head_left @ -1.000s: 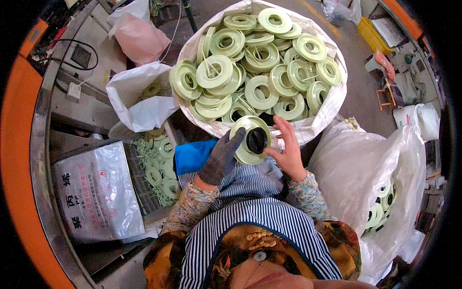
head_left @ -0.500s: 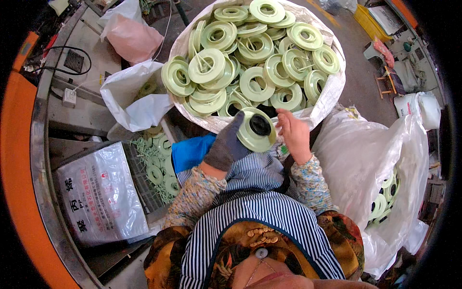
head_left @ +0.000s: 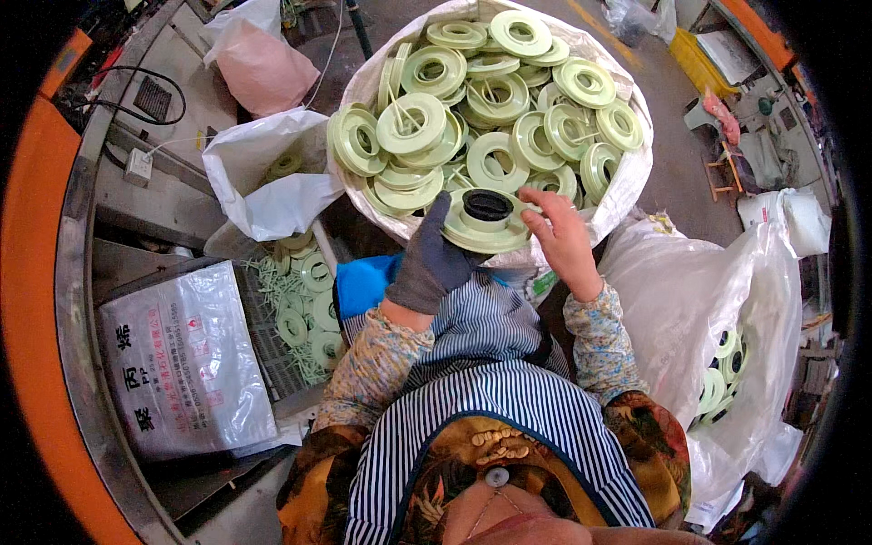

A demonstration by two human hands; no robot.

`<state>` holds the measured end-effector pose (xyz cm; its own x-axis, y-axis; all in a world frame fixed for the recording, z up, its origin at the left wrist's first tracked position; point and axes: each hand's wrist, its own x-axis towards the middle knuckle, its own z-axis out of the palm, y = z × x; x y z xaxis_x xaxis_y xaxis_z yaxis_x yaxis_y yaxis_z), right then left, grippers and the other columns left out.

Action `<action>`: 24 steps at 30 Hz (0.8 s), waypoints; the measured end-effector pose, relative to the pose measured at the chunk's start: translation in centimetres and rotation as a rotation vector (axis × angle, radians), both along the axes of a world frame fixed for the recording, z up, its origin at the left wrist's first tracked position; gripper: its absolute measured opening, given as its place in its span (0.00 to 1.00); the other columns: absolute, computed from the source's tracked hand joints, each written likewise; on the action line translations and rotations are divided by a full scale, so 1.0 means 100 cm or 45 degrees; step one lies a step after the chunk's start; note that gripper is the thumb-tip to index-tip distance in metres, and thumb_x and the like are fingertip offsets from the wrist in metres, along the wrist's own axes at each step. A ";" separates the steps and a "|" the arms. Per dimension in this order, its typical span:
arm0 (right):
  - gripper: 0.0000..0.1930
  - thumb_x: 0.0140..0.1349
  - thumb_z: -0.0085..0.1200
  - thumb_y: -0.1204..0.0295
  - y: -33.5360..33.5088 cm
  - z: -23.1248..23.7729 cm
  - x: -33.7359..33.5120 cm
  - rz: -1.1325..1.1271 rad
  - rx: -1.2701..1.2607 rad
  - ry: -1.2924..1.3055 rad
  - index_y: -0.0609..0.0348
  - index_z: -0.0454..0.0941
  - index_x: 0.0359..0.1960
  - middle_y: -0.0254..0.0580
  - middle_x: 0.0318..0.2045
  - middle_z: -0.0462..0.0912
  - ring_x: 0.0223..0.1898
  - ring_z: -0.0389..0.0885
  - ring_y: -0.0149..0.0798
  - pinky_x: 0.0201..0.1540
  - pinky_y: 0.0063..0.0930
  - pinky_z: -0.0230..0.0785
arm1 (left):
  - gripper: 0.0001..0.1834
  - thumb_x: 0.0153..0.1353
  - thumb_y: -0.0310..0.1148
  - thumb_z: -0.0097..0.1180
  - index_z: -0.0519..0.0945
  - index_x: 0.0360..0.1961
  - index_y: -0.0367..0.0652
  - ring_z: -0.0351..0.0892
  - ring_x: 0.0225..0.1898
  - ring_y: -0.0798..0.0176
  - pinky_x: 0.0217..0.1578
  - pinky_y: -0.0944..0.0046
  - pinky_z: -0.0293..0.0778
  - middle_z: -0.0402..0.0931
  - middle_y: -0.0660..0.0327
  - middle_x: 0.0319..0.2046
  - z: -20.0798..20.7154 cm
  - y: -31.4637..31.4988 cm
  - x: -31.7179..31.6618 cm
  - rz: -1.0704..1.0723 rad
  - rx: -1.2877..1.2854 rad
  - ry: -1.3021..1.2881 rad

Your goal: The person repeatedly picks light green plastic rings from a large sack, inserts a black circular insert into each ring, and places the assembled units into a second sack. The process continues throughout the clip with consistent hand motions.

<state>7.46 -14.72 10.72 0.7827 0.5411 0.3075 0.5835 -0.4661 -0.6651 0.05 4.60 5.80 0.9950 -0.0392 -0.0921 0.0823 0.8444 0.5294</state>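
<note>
My left hand (head_left: 431, 263), in a dark grey glove, grips the left edge of a pale green plastic flanged ring (head_left: 481, 238). A black round piece (head_left: 487, 205) fills the ring's raised centre. Bare, my right hand (head_left: 561, 234) has its fingers at the ring's right rim; the thumb's hold is partly hidden. The ring is tilted in front of the striped apron (head_left: 490, 313). Just beyond it stands a large white woven sack (head_left: 627, 186) heaped with similar pale green rings (head_left: 498, 160).
On the right, an open translucent plastic bag (head_left: 663, 300) holds rings with black centres (head_left: 716, 386). At the left stand a crate of rings and thin green sprue scraps (head_left: 286, 304), a printed silver-grey sack (head_left: 186, 363) and an open white bag (head_left: 272, 202). A pink bag (head_left: 265, 71) lies farther back.
The ring has tipped from facing upward to a flatter angle, showing its raised collar and the black piece. My right hand has moved in to its rim. The view has shifted slightly.
</note>
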 end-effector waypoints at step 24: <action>0.40 0.48 0.67 0.68 0.033 0.031 -0.018 0.478 -0.067 -0.125 0.54 0.62 0.65 0.55 0.64 0.63 0.61 0.66 0.58 0.64 0.43 0.61 | 0.19 0.64 0.25 0.49 0.70 0.56 0.41 0.78 0.45 0.39 0.42 0.49 0.77 0.72 0.39 0.49 -0.009 0.017 -0.021 0.602 1.573 -0.322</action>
<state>5.70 -11.47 13.82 0.4952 0.8016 0.3350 0.7797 -0.2400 -0.5784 -2.06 6.35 4.94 0.8847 0.2847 0.3691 -0.2943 -0.2728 0.9159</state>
